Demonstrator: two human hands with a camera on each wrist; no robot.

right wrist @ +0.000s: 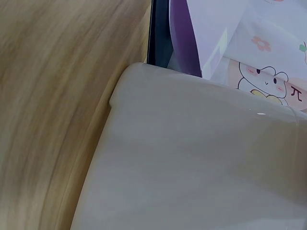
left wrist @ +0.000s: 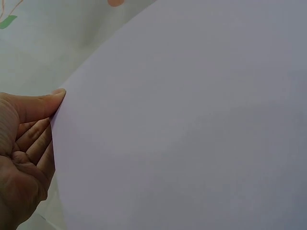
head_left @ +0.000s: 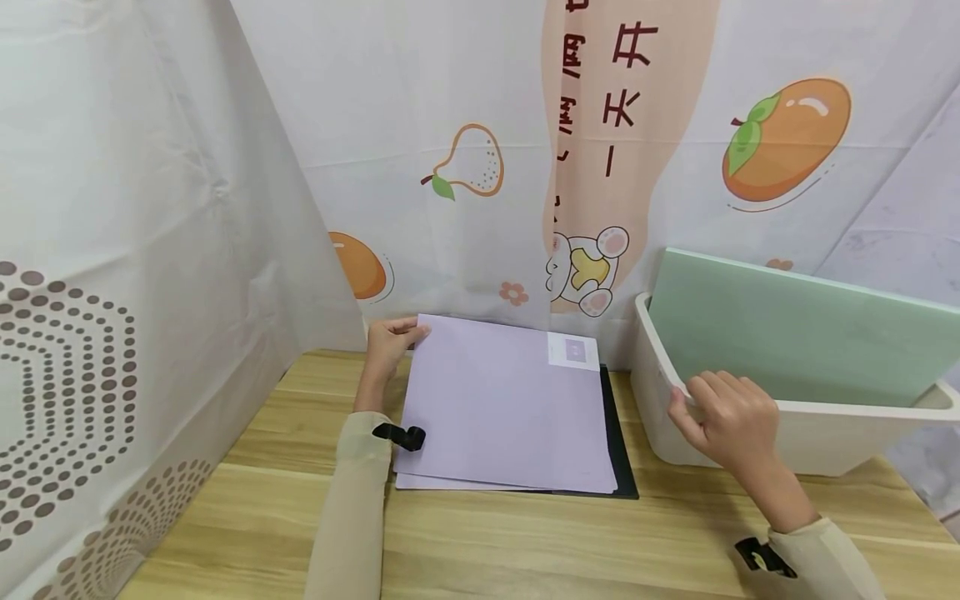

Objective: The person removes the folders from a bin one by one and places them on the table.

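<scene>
A lilac folder point(head_left: 502, 408) with a white label point(head_left: 576, 350) at its upper right lies over a dark flat folder point(head_left: 618, 450) on the table. My left hand point(head_left: 388, 346) pinches the lilac folder's upper left corner. In the left wrist view, the thumb point(left wrist: 43, 104) presses on its face, with the other fingers behind. At the right, my right hand point(head_left: 731, 421) grips the front rim of a white bin point(head_left: 840, 437), its fingertips hidden. The right wrist view shows the bin's wall point(right wrist: 192, 158) close up, but not the hand.
A pale green board point(head_left: 795, 333) leans inside the bin and sticks out above the rim. Behind the wooden table point(head_left: 262, 500) hangs a printed white cloth point(head_left: 390, 108). Another cloth point(head_left: 150, 208) borders the left side.
</scene>
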